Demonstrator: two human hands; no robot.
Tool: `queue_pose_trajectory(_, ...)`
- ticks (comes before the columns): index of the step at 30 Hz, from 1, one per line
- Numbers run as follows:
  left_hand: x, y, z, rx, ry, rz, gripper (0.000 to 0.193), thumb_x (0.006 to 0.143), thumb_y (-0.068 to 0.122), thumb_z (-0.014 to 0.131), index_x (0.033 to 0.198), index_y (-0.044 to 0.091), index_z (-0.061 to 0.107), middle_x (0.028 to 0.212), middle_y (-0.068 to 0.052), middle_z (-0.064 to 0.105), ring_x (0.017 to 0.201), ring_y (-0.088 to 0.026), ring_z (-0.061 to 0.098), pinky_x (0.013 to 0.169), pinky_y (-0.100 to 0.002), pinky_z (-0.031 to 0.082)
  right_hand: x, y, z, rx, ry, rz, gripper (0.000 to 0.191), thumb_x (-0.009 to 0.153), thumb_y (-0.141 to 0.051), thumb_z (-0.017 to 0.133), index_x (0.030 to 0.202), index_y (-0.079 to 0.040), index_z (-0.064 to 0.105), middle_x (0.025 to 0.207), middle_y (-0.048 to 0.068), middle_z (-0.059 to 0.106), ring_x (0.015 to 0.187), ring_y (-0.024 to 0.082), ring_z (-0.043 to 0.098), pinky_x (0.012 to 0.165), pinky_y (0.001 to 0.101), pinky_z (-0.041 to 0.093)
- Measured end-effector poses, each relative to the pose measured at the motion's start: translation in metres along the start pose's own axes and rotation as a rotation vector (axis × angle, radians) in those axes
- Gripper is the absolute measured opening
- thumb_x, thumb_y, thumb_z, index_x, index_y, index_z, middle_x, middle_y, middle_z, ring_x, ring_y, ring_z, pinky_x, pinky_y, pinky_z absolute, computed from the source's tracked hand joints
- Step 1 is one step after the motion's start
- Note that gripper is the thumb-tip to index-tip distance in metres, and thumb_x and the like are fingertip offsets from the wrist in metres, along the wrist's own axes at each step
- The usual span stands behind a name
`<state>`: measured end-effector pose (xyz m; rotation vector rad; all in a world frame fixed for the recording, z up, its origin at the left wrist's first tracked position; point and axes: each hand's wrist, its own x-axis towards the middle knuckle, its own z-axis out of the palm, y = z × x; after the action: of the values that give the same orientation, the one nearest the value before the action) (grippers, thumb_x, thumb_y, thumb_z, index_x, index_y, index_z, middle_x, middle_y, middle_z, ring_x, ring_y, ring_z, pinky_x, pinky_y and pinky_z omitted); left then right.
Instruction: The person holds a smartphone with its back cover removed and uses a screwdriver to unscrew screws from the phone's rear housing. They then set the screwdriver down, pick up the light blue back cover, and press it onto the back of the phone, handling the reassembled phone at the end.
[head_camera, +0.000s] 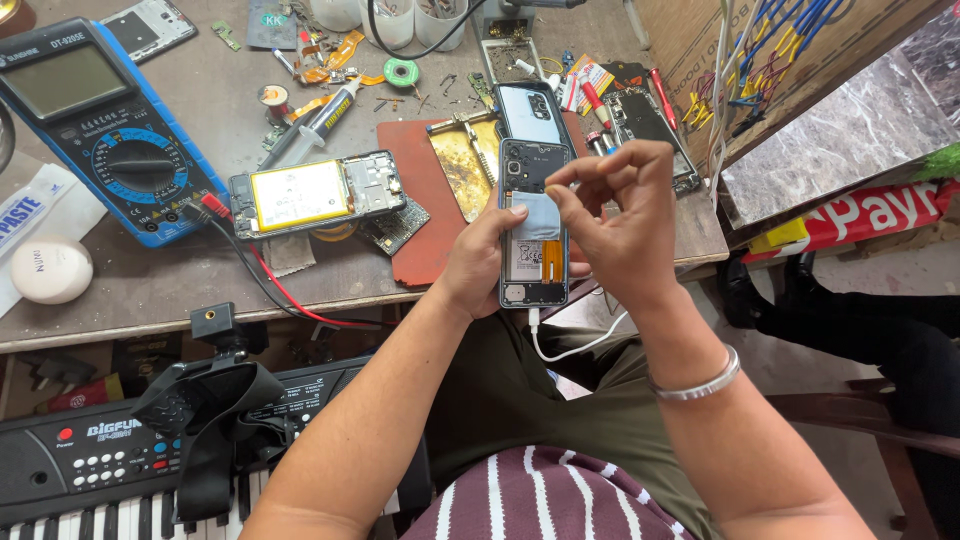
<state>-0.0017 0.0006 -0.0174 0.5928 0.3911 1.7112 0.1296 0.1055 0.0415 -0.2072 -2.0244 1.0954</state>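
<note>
My left hand (478, 262) grips an opened smartphone (533, 268) with its back cover off, upright over my lap, a white cable (560, 350) plugged into its bottom end. My right hand (618, 222) hovers at the phone's upper right, thumb and fingertips pinched together just above a grey-blue patch (535, 215) on the phone's inside. Whether something tiny sits between the fingertips cannot be made out. A metal bangle (700, 380) circles my right wrist.
On the bench lie a second open phone with a yellow battery (315, 193), a blue multimeter (95, 120) with red and black leads, a red mat (425, 215), a phone back cover (530, 112), tools and scraps. A small keyboard (110, 460) sits lower left. Another person's dark-clad leg (860, 320) is at right.
</note>
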Motion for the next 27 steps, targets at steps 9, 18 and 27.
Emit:
queue_pose_trajectory(9,0.001,0.0,0.001,0.033,0.009,-0.03,0.054,0.102,0.022,0.041,0.153,0.009,0.028,0.117,-0.025,0.062,0.097,-0.037,0.071,0.085,-0.053,0.064,0.036,0.001,0.007,-0.035,-0.076,-0.114,0.038,0.111,0.003,0.07,0.117,-0.006,0.033,0.109,0.014,0.072,0.086,0.005,0.063,0.076,0.0189,0.051)
queue_pose_trajectory(18,0.002,0.001,0.004,0.026,0.032,-0.048,0.058,0.101,0.023,0.042,0.155,0.014,0.023,0.125,-0.025,0.059,0.108,-0.035,0.069,0.089,-0.056,0.064,0.06,-0.006,0.013,-0.136,-0.122,-0.063,0.038,0.107,0.003,0.071,0.116,-0.005,0.035,0.105,0.011,0.076,0.082,0.007,0.064,0.071,0.0229,0.053)
queue_pose_trajectory(27,0.003,0.001,0.005,0.034,-0.008,-0.025,0.063,0.102,0.021,0.044,0.159,0.015,0.018,0.136,-0.026,0.054,0.118,-0.039,0.065,0.091,-0.057,0.062,0.062,-0.003,0.013,-0.117,-0.149,-0.096,0.043,0.105,0.005,0.072,0.118,-0.006,0.032,0.106,0.012,0.076,0.082,0.01,0.066,0.071,0.0247,0.054)
